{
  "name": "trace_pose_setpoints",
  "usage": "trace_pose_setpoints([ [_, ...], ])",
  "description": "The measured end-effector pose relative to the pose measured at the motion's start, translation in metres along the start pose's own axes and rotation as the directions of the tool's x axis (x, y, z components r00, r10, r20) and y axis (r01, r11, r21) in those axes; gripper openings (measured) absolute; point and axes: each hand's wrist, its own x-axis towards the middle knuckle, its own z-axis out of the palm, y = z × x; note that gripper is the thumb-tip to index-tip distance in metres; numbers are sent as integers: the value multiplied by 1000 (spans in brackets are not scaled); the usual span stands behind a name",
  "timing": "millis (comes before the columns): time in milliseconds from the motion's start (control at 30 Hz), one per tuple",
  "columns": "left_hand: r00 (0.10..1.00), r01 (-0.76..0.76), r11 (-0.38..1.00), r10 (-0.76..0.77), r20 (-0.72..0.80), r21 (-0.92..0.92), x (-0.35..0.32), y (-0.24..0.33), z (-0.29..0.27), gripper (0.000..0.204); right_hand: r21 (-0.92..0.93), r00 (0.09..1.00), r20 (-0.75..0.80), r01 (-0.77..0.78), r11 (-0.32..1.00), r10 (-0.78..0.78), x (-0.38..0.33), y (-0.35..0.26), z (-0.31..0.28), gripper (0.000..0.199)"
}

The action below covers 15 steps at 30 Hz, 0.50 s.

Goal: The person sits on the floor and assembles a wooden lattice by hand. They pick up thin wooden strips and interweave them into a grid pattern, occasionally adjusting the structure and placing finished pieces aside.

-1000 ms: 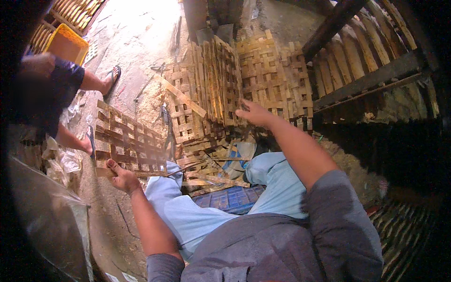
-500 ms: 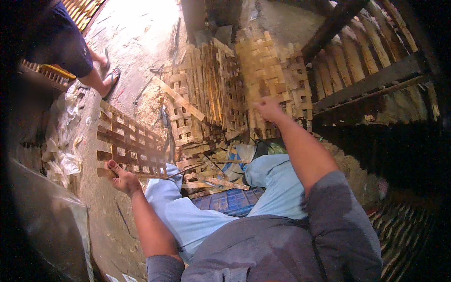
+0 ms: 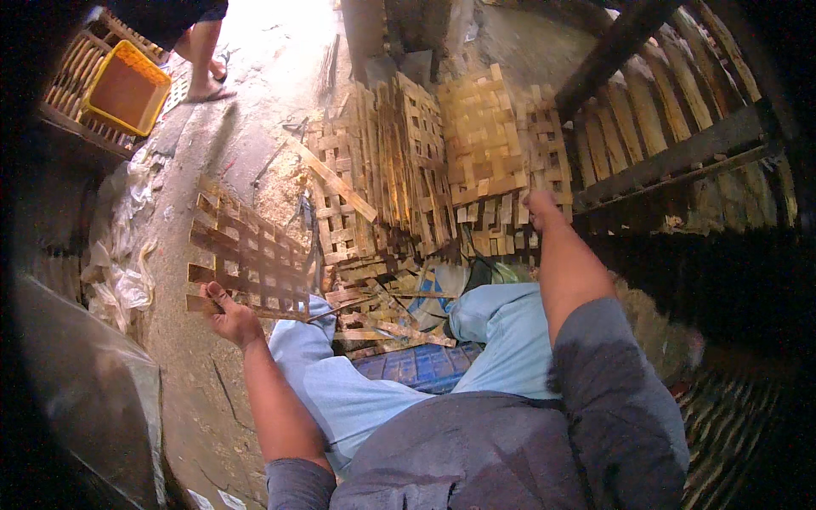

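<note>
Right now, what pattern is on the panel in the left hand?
The panel has an open crisscross weave, clearest in the head view.

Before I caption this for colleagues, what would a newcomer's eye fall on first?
At left, the woven panel in the left hand stands out. Next, the panel stack ahead, and right of it a paler panel, the right hand by its corner. Upper left, a yellow bin.

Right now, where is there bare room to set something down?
The floor strip between the gray plastic sheet and the left forearm looks mostly bare, apart from a thin dark strand. Farther off, bright floor between the co-worker's feet and the stacked panels looks fairly open. Crowded: slat scraps between the knees, woven panels around the right hand.
</note>
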Motion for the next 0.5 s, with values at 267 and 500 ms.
trace_pose_setpoints([
  [267,1000,6,995,-7,8,102,-3,17,2,31,-343,872,145,488,803,-468,-144,-81,55,53],
  [500,1000,-22,997,23,11,-68,-1,6,3,33,226,741,296,559,797,-603,-111,-130,-41,51],
])
